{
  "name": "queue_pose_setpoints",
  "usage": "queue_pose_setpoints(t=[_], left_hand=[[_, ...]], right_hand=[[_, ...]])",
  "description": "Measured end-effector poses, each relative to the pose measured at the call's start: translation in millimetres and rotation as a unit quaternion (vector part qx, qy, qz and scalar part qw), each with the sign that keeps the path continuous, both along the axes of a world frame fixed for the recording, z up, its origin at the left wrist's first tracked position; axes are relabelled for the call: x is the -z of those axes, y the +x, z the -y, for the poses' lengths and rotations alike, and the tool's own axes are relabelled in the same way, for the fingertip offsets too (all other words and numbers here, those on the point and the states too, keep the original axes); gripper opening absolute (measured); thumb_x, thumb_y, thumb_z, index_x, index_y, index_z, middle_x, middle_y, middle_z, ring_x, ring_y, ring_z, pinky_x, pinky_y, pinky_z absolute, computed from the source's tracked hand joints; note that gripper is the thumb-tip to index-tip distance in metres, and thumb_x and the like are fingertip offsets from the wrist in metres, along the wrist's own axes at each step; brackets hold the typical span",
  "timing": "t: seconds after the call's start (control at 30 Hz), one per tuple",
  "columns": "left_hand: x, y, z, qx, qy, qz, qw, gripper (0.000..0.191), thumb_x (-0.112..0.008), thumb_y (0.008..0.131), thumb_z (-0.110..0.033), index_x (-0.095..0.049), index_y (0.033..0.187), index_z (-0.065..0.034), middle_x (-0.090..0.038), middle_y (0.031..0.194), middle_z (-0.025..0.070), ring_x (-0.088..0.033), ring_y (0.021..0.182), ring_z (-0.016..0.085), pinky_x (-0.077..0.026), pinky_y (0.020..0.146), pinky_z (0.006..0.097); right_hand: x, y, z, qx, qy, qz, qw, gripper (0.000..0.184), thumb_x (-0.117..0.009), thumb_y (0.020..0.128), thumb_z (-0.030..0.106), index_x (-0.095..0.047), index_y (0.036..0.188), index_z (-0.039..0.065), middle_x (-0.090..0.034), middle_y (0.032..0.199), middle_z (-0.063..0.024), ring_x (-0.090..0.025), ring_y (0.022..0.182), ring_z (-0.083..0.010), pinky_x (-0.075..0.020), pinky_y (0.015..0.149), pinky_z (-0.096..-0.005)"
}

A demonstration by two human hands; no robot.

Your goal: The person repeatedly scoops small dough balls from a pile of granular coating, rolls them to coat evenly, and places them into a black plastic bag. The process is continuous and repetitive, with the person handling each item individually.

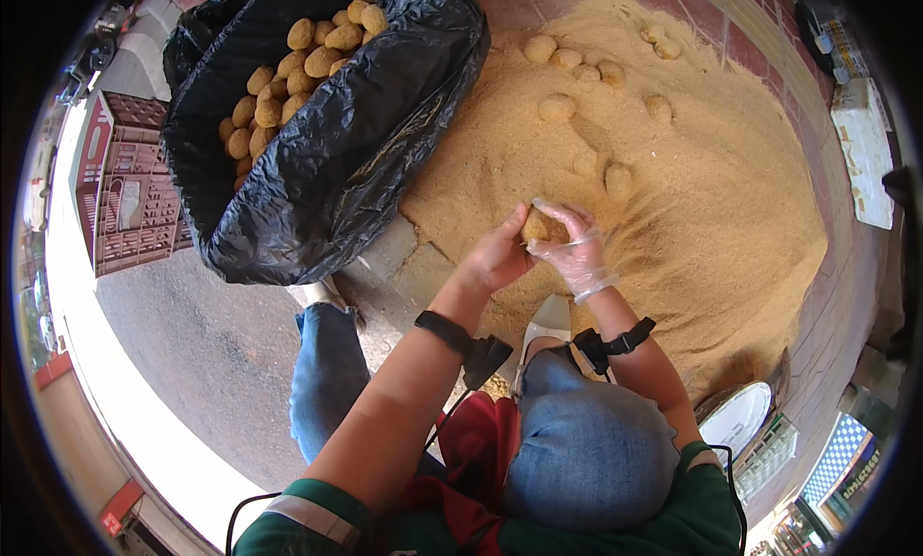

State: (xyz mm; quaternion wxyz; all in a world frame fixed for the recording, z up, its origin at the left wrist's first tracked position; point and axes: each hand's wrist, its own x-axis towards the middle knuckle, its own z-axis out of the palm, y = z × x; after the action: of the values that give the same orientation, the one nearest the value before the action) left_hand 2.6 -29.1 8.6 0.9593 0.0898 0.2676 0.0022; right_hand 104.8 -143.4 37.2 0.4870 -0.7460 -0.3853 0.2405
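In front of me, over a wide heap of tan, sawdust-like husk [721, 195], both hands meet around one husk-coated egg [534, 227]. My left hand [499, 259] is bare and grips the egg from the left with thumb and fingers. A clear plastic glove covers my right hand [577, 247], whose thumb and fingers curl about the egg's right side. The palms hide part of its lower surface. Beyond my hands, a half-buried egg [618, 179] lies in the husk. Farther off sit several more, among them a coated egg [557, 108] and another egg [540, 48].
A large container lined with a black plastic bag [360, 152] stands at the upper left, with many coated eggs [292, 64] inside. Reddish plastic crates [137, 188] are left of it. A white foam box [862, 152] and a round white lid [737, 413] lie to the right.
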Motion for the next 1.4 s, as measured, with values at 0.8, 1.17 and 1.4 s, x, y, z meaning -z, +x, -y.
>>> queue_pose_setpoints(t=[0.8, 1.17, 1.4], left_hand=[[-9, -2, 5, -0.038, 0.113, 0.108, 0.987, 0.045, -0.048, 0.097, -0.032, -0.046, 0.130, -0.0013, -0.051, 0.129, 0.0102, -0.045, 0.123, 0.022, -0.032, 0.106, 0.0385], [-17, 4, 15, -0.027, 0.041, -0.048, 0.998, 0.049, -0.039, 0.098, -0.045, -0.049, 0.127, -0.0064, -0.052, 0.128, 0.0089, -0.046, 0.121, 0.022, -0.034, 0.105, 0.0421], [-15, 10, 18, 0.016, 0.116, -0.013, 0.993, 0.046, -0.045, 0.097, -0.042, -0.043, 0.127, -0.0073, -0.053, 0.119, 0.0073, -0.051, 0.113, 0.020, -0.040, 0.099, 0.0379]], right_hand=[[-10, -13, -16, 0.031, 0.116, -0.306, 0.945, 0.058, -0.046, 0.095, 0.041, -0.042, 0.137, 0.002, -0.048, 0.136, -0.0101, -0.042, 0.126, -0.0217, -0.0282, 0.107, -0.0333], [13, -17, -16, 0.095, 0.076, -0.398, 0.909, 0.037, -0.054, 0.095, 0.023, -0.052, 0.126, 0.001, -0.057, 0.120, -0.0040, -0.051, 0.111, -0.0117, -0.0373, 0.099, -0.0268], [25, -20, -23, 0.115, 0.035, -0.381, 0.917, 0.056, -0.045, 0.096, 0.044, -0.043, 0.135, 0.005, -0.052, 0.107, -0.0037, -0.052, 0.098, -0.0151, -0.0418, 0.087, -0.0258]])
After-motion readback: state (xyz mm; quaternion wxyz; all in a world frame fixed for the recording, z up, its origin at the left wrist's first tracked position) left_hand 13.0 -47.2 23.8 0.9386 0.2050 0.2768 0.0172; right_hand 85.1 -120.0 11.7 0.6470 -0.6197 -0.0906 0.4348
